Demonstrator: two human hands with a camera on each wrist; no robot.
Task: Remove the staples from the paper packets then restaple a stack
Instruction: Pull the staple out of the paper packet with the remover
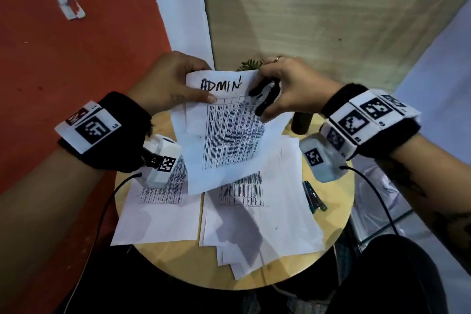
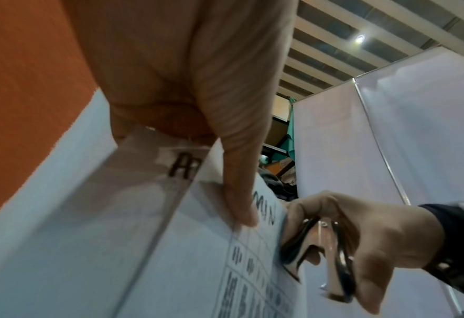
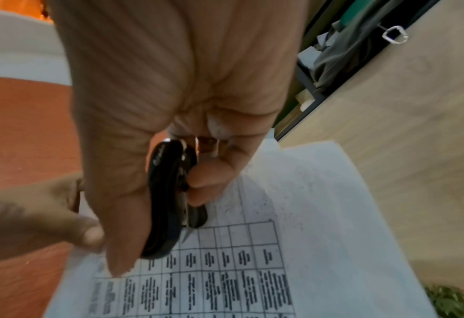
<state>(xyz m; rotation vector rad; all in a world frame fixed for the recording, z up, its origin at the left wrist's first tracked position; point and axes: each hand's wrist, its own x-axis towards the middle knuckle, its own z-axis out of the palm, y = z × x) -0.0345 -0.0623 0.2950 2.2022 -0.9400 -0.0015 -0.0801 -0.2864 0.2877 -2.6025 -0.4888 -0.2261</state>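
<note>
A paper packet headed "ADMIN" with a printed table is held up above the round wooden table. My left hand pinches its top left corner, thumb on the front. My right hand grips a black staple remover at the packet's top right corner; the remover's metal jaws sit against the sheet. In the right wrist view the staple remover is squeezed between thumb and fingers over the packet. I cannot make out a staple.
More printed sheets and a fanned stack lie on the table. A blue stapler lies at the table's right edge. A dark cylinder and a small plant stand at the back.
</note>
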